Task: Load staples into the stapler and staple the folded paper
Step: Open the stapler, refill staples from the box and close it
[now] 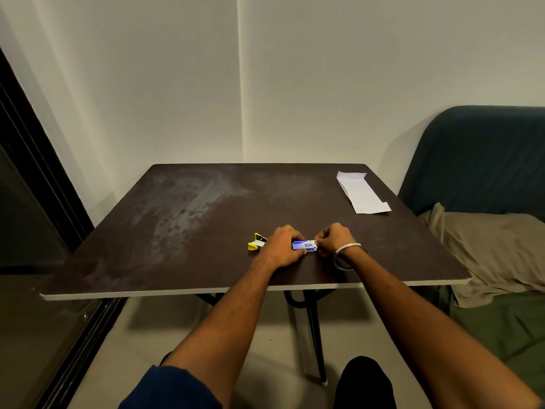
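While both hands grip it at centre frame, staple box [304,245]: left hand [282,246] clamps body, right hand [333,238] pinches end flap. Step: opening. Next: extract strip. Stapler [257,241] just left; folded paper [362,192] upper right, bench [206,219].

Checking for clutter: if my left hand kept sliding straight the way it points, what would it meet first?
Beyond the staple box that the left hand already grips, probably nothing: bare table up to the wall, though depth is unclear.

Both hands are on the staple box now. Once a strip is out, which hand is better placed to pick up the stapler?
Left, probably. The yellow stapler lies just beyond the left hand; the right hand is across the staple box.
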